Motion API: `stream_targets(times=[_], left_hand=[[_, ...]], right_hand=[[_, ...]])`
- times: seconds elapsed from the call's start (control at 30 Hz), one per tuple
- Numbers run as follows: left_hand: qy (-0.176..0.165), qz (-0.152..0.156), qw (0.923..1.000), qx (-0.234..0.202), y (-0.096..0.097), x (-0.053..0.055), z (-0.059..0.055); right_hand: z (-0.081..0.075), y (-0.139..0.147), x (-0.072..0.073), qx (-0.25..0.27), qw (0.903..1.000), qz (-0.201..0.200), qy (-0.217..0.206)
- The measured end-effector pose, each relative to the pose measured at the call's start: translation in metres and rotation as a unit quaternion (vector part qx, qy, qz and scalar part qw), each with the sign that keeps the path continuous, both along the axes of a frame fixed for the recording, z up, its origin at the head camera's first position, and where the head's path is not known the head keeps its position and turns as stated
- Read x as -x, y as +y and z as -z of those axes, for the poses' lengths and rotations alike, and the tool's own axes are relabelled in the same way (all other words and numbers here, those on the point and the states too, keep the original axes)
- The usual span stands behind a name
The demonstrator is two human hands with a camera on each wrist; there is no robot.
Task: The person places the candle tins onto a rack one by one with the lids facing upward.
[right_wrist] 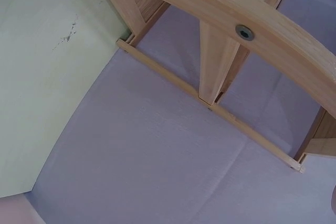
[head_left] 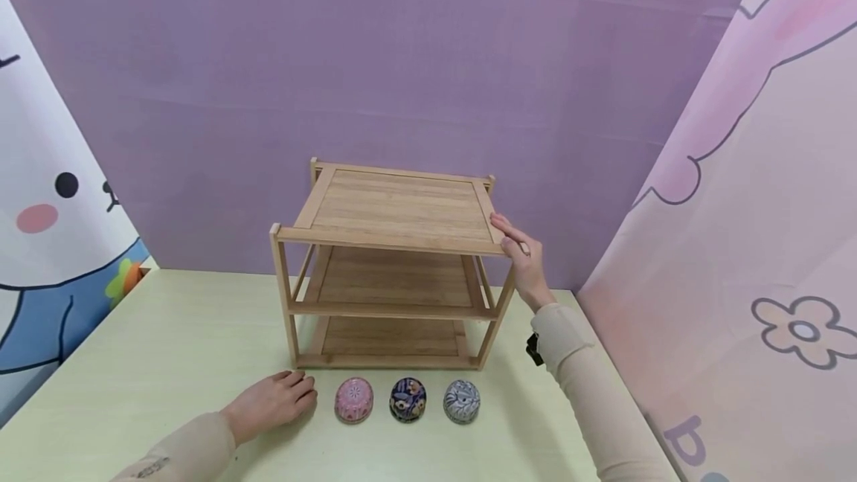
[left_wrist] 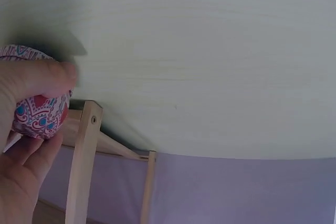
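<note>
My left hand [head_left: 271, 402] rests low over the table, left of a row of lidded tins. In the left wrist view its thumb and fingers hold a small round tin [left_wrist: 44, 114] with a red, blue and white pattern; the hand hides this tin in the head view. To its right stand a pink tin [head_left: 353, 400], a dark blue floral tin [head_left: 408, 400] and a grey leaf-patterned tin [head_left: 462, 402]. Behind them is a three-tier wooden shelf [head_left: 402, 207]. My right hand [head_left: 525, 266] grips its front right top corner, fingers over the upper board.
The pale table [head_left: 167, 333] meets a purple backdrop [head_left: 415, 58] behind the shelf. A cartoon-printed panel [head_left: 53, 259] stands at left, another printed panel [head_left: 736, 244] at right. Both lower tiers show bare wood boards.
</note>
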State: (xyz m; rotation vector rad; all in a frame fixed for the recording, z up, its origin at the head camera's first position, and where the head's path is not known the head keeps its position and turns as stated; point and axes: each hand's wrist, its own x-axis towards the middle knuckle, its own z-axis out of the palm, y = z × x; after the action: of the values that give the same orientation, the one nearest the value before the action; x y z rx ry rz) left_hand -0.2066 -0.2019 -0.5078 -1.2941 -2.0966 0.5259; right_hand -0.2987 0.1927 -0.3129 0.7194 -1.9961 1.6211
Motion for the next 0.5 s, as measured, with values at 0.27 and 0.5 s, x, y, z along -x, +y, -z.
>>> stream_targets(times=[0.27, 0.5], left_hand=[[-0.066, -0.043, 0.9939, -0.077, 0.004, -0.001, -0.015], [-0.228, -0.112, 0.9451, -0.206, 0.018, -0.010, -0.037]], right_hand=[[0.000, -0.001, 0.000, -0.001, 0.9999, 0.010, 0.008], [0.000, -0.001, 0.000, -0.007, 0.9998, 0.016, -0.002]])
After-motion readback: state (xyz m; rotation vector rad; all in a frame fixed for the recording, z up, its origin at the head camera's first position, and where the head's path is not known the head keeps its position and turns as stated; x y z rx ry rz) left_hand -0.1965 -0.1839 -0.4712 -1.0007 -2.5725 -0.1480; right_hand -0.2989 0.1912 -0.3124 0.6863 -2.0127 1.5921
